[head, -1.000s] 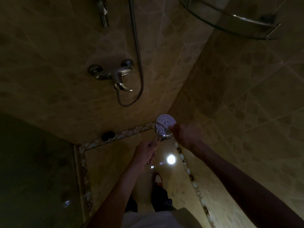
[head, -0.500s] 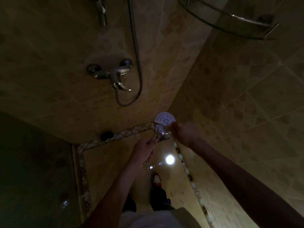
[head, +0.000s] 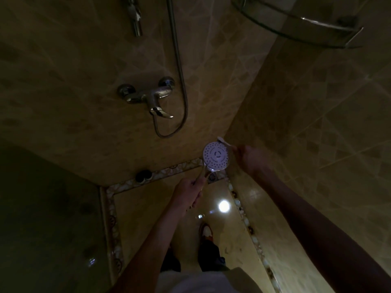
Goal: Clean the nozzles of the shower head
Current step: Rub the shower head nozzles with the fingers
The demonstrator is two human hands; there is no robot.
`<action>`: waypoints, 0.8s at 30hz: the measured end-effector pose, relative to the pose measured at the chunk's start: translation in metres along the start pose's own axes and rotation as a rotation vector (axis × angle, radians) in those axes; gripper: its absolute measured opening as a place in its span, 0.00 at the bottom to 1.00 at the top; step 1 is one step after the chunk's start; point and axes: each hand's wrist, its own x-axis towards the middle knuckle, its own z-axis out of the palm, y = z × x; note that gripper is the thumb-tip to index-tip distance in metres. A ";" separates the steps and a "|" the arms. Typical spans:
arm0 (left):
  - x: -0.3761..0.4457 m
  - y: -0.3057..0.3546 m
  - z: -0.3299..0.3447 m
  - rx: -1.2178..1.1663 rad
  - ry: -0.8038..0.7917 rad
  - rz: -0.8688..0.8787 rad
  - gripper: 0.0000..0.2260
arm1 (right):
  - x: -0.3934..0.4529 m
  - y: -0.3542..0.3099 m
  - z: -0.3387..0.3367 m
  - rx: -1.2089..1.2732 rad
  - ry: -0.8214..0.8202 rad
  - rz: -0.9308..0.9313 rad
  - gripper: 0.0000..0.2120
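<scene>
The room was so dim that the right hand (head: 250,158) stayed a dark blur, its fingers impossible to separate around the pale tool (head: 224,141) at the shower head (head: 216,154). The left hand (head: 189,192) covered most of the handle. The hose (head: 176,49), rail (head: 133,15) and corner shelf (head: 306,32) ran off the top edge.

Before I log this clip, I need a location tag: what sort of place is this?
A tiled shower stall, most likely: a wall mixer tap with a hose, a handheld shower head, and a glass corner shelf.
</scene>
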 end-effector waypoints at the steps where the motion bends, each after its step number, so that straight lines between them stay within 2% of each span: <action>1: 0.000 0.001 0.001 -0.008 0.002 -0.002 0.14 | -0.001 -0.001 -0.001 0.022 0.006 0.010 0.23; 6: -0.003 0.002 -0.003 0.004 0.009 -0.004 0.13 | -0.031 -0.016 0.019 -0.054 0.025 -0.253 0.21; 9: -0.006 0.004 -0.003 0.013 0.005 0.016 0.13 | -0.012 -0.006 0.009 -0.082 0.022 -0.143 0.28; 12: -0.008 0.010 0.001 0.021 -0.004 0.013 0.12 | 0.002 0.002 -0.006 -0.066 0.017 -0.007 0.27; 18: -0.007 0.008 -0.003 0.035 -0.014 0.001 0.11 | -0.036 -0.019 0.019 -0.125 0.027 -0.233 0.26; 22: -0.006 0.006 -0.004 0.050 -0.031 0.008 0.12 | -0.012 -0.010 -0.005 -0.094 -0.011 -0.080 0.26; 24: -0.004 0.008 -0.002 0.034 -0.037 0.016 0.13 | -0.006 -0.009 -0.012 -0.065 0.032 -0.011 0.25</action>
